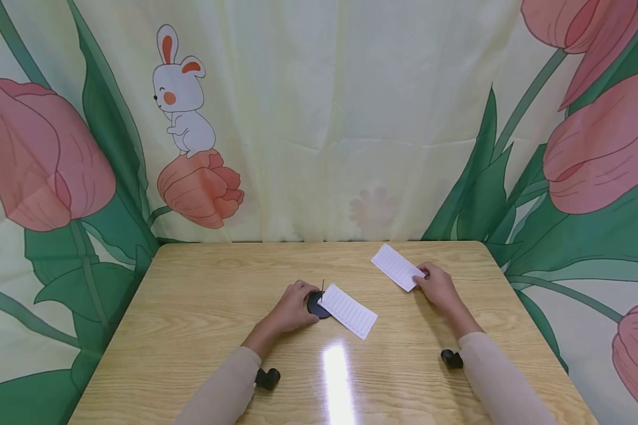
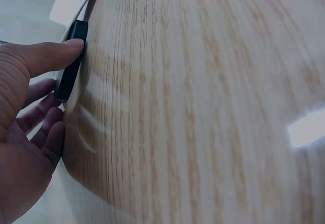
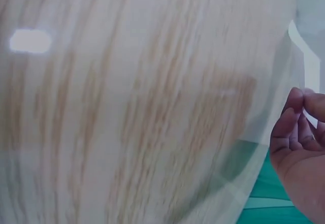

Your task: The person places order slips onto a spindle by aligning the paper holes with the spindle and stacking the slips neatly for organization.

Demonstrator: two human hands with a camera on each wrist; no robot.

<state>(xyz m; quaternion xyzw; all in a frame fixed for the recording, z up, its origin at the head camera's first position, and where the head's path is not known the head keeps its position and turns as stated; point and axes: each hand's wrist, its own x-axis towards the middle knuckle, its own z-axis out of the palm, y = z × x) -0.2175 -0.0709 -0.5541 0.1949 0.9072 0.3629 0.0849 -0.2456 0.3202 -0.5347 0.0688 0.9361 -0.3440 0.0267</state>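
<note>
A receipt spike with a round black base (image 1: 315, 306) and a thin upright needle (image 1: 323, 288) stands on the table, left of the middle. My left hand (image 1: 296, 306) grips the base by its edge; in the left wrist view the thumb (image 2: 58, 56) lies against the black rim (image 2: 72, 64). One printed paper slip (image 1: 349, 311) is at the needle by its upper left end and slants toward the lower right. Farther right, my right hand (image 1: 437, 287) pinches a second printed slip (image 1: 396, 267) at its lower right corner, between thumb and fingers.
The wooden table (image 1: 191, 330) carries a bright light reflection (image 1: 338, 378) near its front. Behind it hangs a curtain (image 1: 308, 118) printed with tulips and a rabbit. A small black device sits at each wrist, the left one (image 1: 267, 379) and the right one (image 1: 451, 359).
</note>
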